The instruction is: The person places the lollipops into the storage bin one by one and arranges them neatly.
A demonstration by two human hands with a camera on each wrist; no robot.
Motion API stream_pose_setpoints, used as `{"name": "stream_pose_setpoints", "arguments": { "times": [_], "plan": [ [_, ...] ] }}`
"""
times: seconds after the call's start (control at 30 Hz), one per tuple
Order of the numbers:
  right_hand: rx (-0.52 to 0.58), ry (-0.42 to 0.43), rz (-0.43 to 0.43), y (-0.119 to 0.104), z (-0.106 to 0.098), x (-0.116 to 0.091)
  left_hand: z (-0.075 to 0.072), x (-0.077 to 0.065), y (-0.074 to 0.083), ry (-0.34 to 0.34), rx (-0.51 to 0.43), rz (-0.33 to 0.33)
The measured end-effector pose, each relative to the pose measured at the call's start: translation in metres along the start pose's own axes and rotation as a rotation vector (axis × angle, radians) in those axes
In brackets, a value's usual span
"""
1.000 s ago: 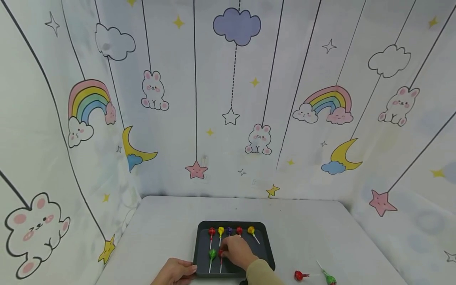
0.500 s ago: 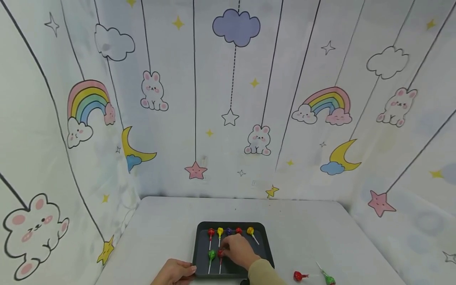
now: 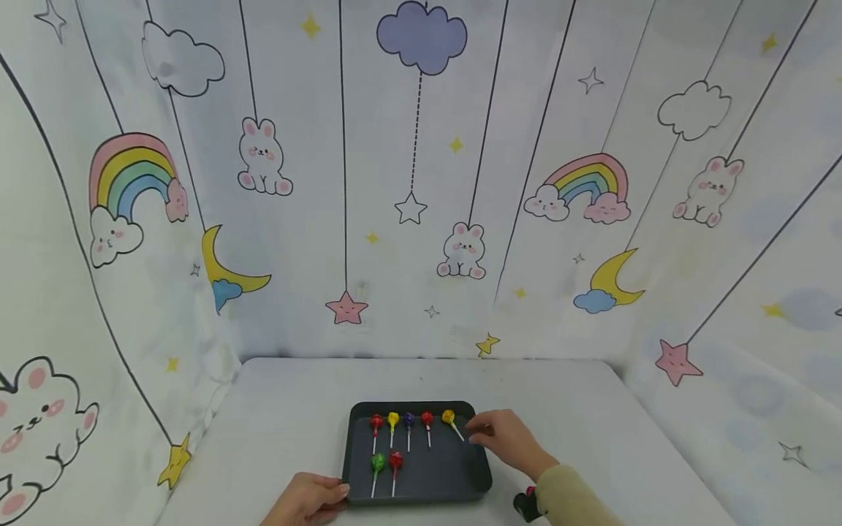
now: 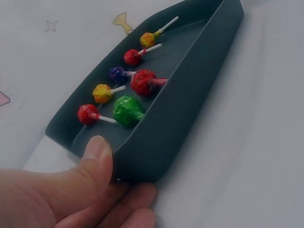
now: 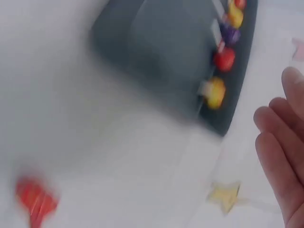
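Observation:
A dark grey tray lies on the white table, its near left corner gripped between the thumb and curled fingers of my left hand. Five-odd lollipops stand in a back row inside: red, yellow, purple, another red and a tilted yellow-orange one. In front of them lie a green lollipop and a red lollipop. My right hand hovers by the tray's right edge, its fingers loosely bent and holding nothing in the right wrist view.
A loose red lollipop lies on the table outside the tray, blurred in the right wrist view. A black object sits at the right wrist. Behind the table hangs a white cloth backdrop with cartoon drawings.
My right hand has left the front-row red lollipop and moved right to the tray's edge. The loose lollipops at the right are now mostly behind the sleeve. My left hand still holds the tray.

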State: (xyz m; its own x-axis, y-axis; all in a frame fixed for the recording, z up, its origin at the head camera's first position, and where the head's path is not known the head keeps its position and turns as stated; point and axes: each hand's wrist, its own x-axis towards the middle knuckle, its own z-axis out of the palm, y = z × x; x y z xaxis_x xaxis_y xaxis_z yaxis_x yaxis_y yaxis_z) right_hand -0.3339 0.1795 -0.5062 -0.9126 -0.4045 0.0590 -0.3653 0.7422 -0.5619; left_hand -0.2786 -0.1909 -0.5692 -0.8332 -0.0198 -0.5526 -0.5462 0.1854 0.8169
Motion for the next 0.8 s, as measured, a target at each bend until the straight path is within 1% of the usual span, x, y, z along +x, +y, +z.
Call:
{"name": "stream_pose_setpoints", "arguments": {
  "times": [0.1, 0.2, 0.3, 0.4, 0.47, 0.53, 0.63, 0.7, 0.8],
  "plan": [
    [-0.045, -0.030, 0.024, 0.019, -0.017, -0.020, 0.000, -0.002, 0.002, -0.010, -0.007, 0.003],
    [-0.121, -0.103, 0.011, 0.032, -0.027, -0.036, -0.001, -0.004, 0.005, -0.006, -0.002, -0.016],
    [-0.248, -0.188, -0.009, 0.038, -0.031, -0.046, -0.003, -0.004, 0.007, -0.001, -0.001, -0.028],
    [-0.396, -0.253, -0.033, 0.043, -0.030, -0.052, -0.003, -0.004, 0.007, -0.002, 0.003, -0.034],
    [-0.457, -0.288, -0.042, 0.047, -0.029, -0.055, -0.002, -0.004, 0.007, 0.000, 0.007, -0.038],
    [-0.485, -0.315, -0.065, 0.051, -0.026, -0.059, -0.002, -0.004, 0.007, -0.003, 0.015, -0.038],
    [-0.492, -0.351, -0.087, 0.056, -0.022, -0.064, 0.000, -0.005, 0.008, -0.006, 0.022, -0.040],
    [-0.498, -0.362, -0.100, 0.058, -0.019, -0.065, 0.000, -0.005, 0.008, -0.011, 0.019, -0.035],
    [-0.526, -0.365, -0.093, 0.060, -0.016, -0.066, 0.001, -0.006, 0.007, -0.016, 0.008, -0.027]
  ]
}}
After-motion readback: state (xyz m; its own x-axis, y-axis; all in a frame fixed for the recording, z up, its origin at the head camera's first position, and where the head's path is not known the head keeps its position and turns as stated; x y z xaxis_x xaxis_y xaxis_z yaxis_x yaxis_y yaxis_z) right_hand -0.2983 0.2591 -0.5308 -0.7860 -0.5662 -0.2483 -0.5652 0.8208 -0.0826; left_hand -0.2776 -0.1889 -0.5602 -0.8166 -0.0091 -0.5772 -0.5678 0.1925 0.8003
